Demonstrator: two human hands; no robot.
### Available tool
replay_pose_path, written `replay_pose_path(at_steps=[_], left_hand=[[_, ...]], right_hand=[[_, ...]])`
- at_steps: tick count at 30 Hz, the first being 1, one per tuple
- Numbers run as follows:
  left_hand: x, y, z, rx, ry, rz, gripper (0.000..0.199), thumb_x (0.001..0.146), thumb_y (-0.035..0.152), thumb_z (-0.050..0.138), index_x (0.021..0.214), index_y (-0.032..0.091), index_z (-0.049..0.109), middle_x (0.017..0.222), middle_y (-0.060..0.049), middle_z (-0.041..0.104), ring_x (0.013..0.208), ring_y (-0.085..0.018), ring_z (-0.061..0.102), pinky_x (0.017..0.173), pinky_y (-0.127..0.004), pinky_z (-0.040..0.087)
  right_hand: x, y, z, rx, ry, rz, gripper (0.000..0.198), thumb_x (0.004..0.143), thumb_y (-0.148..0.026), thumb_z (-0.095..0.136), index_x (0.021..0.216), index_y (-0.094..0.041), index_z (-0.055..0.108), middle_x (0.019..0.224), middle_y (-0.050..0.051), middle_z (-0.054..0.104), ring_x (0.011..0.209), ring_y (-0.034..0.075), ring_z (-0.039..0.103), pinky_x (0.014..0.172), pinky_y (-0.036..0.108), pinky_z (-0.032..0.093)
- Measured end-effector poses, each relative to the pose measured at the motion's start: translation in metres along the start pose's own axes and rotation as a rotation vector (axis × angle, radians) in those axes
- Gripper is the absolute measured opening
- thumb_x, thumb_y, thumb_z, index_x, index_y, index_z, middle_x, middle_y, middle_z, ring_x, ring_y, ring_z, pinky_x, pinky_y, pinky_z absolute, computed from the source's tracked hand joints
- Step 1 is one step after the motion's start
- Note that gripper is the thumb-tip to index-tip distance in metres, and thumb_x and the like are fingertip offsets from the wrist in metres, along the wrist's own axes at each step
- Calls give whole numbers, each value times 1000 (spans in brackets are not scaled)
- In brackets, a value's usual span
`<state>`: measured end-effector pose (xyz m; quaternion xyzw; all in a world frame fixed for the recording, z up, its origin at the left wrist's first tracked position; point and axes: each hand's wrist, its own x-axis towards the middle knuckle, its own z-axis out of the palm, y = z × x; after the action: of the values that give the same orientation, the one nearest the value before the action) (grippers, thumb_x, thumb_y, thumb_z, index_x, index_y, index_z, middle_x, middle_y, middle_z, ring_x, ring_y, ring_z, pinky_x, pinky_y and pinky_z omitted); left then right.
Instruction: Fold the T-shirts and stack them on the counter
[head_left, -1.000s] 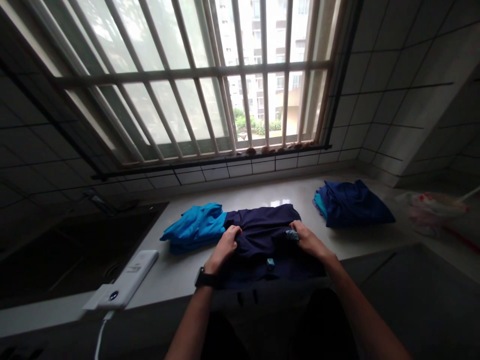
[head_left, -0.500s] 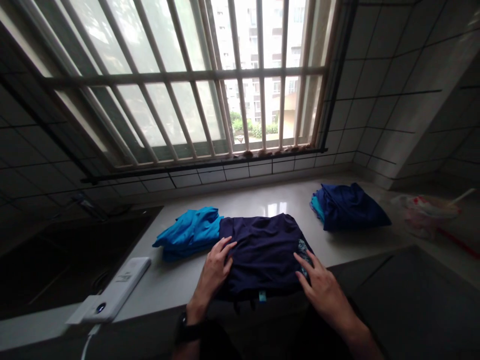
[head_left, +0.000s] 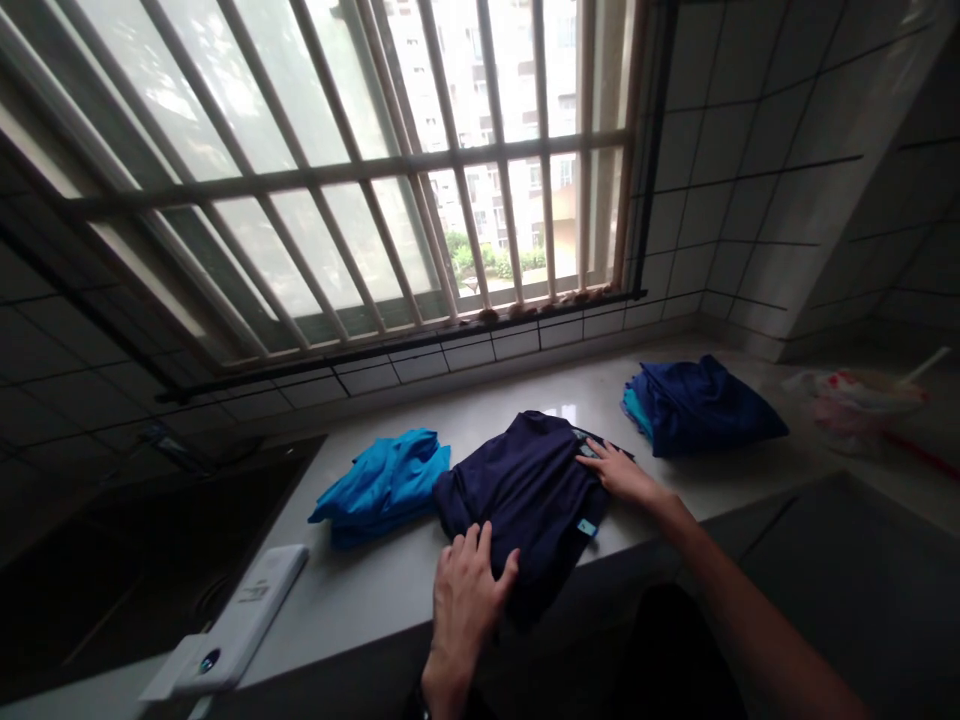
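Note:
A folded dark navy garment [head_left: 517,500] lies turned at an angle on the counter, its near part hanging over the front edge. A small light-blue tag [head_left: 587,527] shows at its lower right side. My left hand [head_left: 469,590] rests on the garment's near left side, palm down, thumb apart from the fingers. On the far right side, my right hand [head_left: 619,470] lies with fingers stretched over a patterned patch. Beside the garment on the left sits a folded bright-blue cloth [head_left: 386,485], close to or touching it.
A dark-blue folded bundle [head_left: 705,405] lies at the right on the pale counter [head_left: 360,595]. Farther right is a plastic bag [head_left: 855,405]. A white power bank [head_left: 251,615] lies front left, beside a dark sink [head_left: 112,540]. A barred window [head_left: 375,170] rises behind.
The navy garment has turned counterclockwise, its tagged edge swinging to the right. My left hand has moved nearer and right; my right hand has moved farther back along the garment.

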<state>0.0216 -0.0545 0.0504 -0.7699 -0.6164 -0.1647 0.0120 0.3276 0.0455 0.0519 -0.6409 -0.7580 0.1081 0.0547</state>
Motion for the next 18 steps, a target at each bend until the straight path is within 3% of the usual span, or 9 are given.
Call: replay_pose_path(at_steps=[4, 6, 8, 10, 12, 15, 18], left_hand=[[-13, 34, -15, -43, -21, 215, 54, 89, 52, 60, 130, 18, 66, 104, -11, 73, 97, -28, 65, 94, -44, 48], [-16, 35, -16, -95, -31, 293, 56, 86, 49, 66, 134, 21, 63, 116, -9, 72, 107, -28, 63, 98, -43, 47], [-21, 23, -9, -84, -2, 306, 66, 79, 44, 73, 140, 25, 58, 136, -9, 64, 124, -30, 57, 104, -45, 44], [-27, 6, 4, -29, 33, 308, 77, 75, 35, 76, 147, 26, 50, 151, -8, 52, 138, -33, 46, 112, -49, 38], [-33, -9, 17, 28, 48, 312, 81, 76, 19, 71, 152, 28, 43, 157, -6, 46, 143, -31, 42, 114, -49, 35], [-37, -18, 24, 92, 58, 319, 80, 81, -1, 53, 152, 32, 41, 157, -3, 48, 141, -24, 47, 110, -42, 40], [-32, -19, 12, 91, -10, 363, 74, 84, -5, 43, 147, 33, 49, 149, -3, 56, 130, -22, 58, 96, -35, 49]], right_hand=[[31, -8, -31, -51, -16, 7, 61, 88, -3, 46, 139, -34, 60, 164, 7, 33, 150, 36, 28, 116, 67, 24], [25, -25, -38, -75, 91, -29, 60, 86, -1, 47, 138, -26, 63, 163, 12, 34, 151, 36, 26, 118, 64, 23], [-2, -45, -34, -24, 243, -98, 56, 88, -2, 46, 139, -20, 62, 158, 16, 41, 148, 32, 34, 118, 54, 31], [-44, -63, -18, 97, 361, -176, 48, 94, -11, 45, 138, -20, 62, 146, 15, 54, 135, 26, 51, 109, 42, 44], [-89, -77, 9, 178, 396, -179, 42, 95, -21, 50, 135, -26, 62, 133, 11, 63, 117, 25, 63, 97, 40, 52], [-136, -87, 56, 151, 468, -196, 67, 82, -22, 65, 147, -28, 49, 145, 9, 56, 133, 31, 52, 110, 49, 42], [-143, -85, 84, 113, 584, -183, 76, 77, -4, 53, 149, -29, 46, 151, 6, 52, 140, 28, 45, 116, 52, 33]])
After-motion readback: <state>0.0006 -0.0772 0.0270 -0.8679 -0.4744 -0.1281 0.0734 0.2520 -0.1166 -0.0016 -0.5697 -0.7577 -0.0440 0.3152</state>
